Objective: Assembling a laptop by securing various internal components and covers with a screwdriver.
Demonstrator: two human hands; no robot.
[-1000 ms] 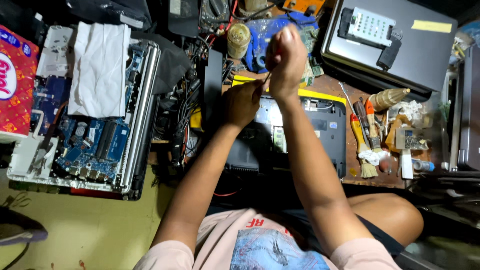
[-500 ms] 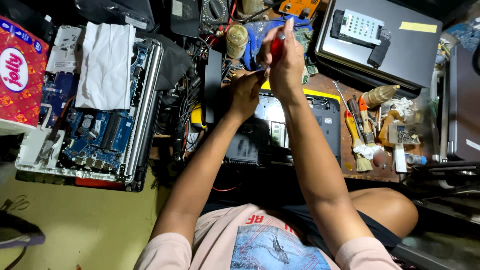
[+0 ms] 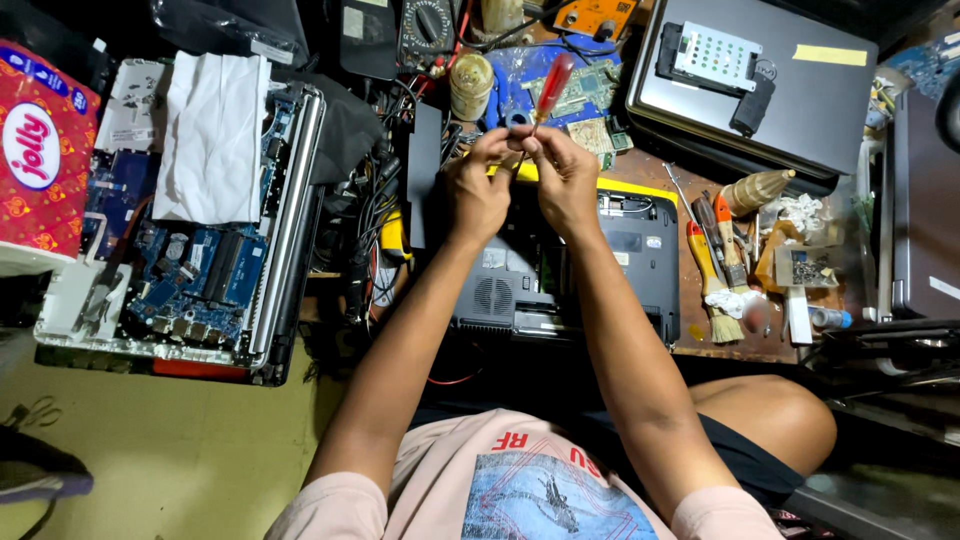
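Together both hands [image 3: 520, 180] pinch the red-handled screwdriver [image 3: 553, 87].

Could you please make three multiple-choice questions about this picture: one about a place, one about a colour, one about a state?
1. Where does the white cloth lie?
A. on the opened laptop at the left
B. on the closed grey laptop at the top right
C. on the person's knee

2. What colour is the handle of the screwdriver in the hands?
A. green
B. red
C. black

3. In what state is the dark laptop under the hands?
A. closed, with lid shut
B. wrapped in plastic
C. opened, with a fan vent and inner parts showing

Answers:
1 A, the cloth covers the top of the opened laptop, whose blue board shows below it.
2 B, the handle rising above the left hand and right hand is translucent red.
3 C, a round vent and bare parts show below the wrists.
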